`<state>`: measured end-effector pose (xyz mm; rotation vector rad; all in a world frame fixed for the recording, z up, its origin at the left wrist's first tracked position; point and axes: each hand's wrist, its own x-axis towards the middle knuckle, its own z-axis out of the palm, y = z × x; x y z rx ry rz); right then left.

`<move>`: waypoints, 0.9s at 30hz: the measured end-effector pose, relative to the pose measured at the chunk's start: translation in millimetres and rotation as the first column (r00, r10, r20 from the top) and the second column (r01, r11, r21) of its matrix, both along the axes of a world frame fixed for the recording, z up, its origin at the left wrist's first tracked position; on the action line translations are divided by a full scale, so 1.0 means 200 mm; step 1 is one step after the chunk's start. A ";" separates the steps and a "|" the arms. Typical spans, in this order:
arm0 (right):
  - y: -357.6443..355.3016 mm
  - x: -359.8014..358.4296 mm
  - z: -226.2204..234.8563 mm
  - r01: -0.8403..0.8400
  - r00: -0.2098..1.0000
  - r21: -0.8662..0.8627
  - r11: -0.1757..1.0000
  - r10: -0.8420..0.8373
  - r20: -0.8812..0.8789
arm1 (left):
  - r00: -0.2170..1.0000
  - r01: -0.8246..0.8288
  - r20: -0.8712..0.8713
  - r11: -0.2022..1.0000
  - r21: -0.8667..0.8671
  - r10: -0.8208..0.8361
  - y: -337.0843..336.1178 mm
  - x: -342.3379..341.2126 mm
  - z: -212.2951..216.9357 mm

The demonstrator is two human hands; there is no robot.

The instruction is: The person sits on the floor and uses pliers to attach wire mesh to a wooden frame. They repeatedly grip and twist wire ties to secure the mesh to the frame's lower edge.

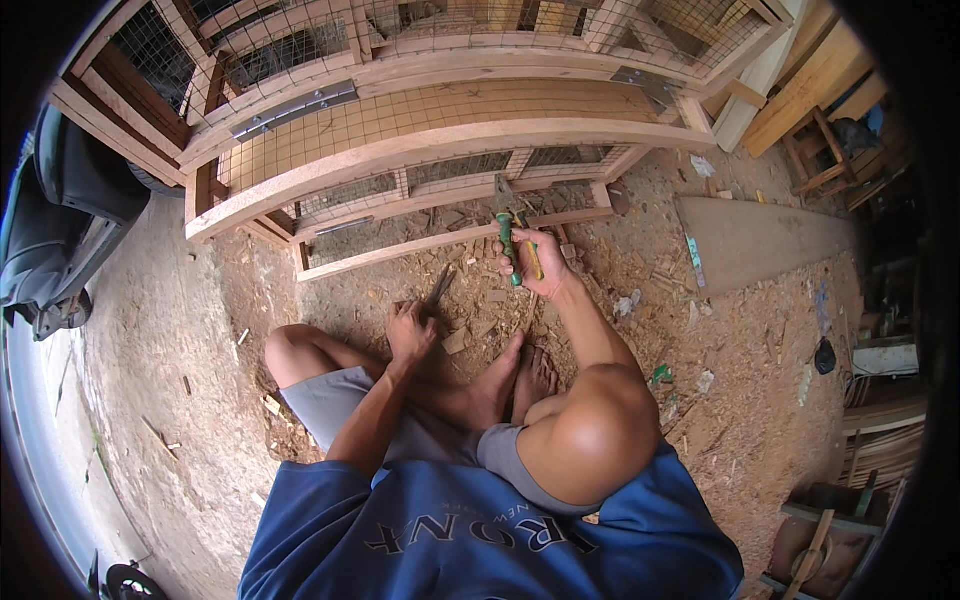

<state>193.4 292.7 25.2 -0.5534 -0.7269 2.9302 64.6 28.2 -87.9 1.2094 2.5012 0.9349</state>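
The right hand (538, 262) is closed around the green handles of a pair of pliers (507, 232), whose nose points up at the wooden mesh cage (420, 150). The left hand (412, 332), lower and to its left, pinches a thin dark metal tool (440, 287) over the wood chips (480, 300).

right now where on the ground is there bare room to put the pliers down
Bare dirt lies left of the left knee, toward the parked scooter. The flat board on the right is mostly bare too. It is crowded with wood scraps between the feet and the wooden cage frame, around both hands.
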 end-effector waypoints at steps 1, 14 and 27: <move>-0.01 0.01 0.02 0.033 0.993 0.077 0.997 -0.041 0.110 | 1.000 0.003 0.019 1.000 -0.021 -0.003 0.00 0.00 0.00; -0.05 0.07 0.05 0.028 0.954 0.319 0.947 -0.121 0.275 | 1.000 -0.002 -0.008 1.000 -0.018 0.002 0.00 0.00 0.04; -0.01 0.05 -0.01 0.122 0.989 -0.005 0.992 -0.121 0.089 | 1.000 0.001 -0.026 1.000 -0.007 -0.001 -0.01 -0.01 -0.05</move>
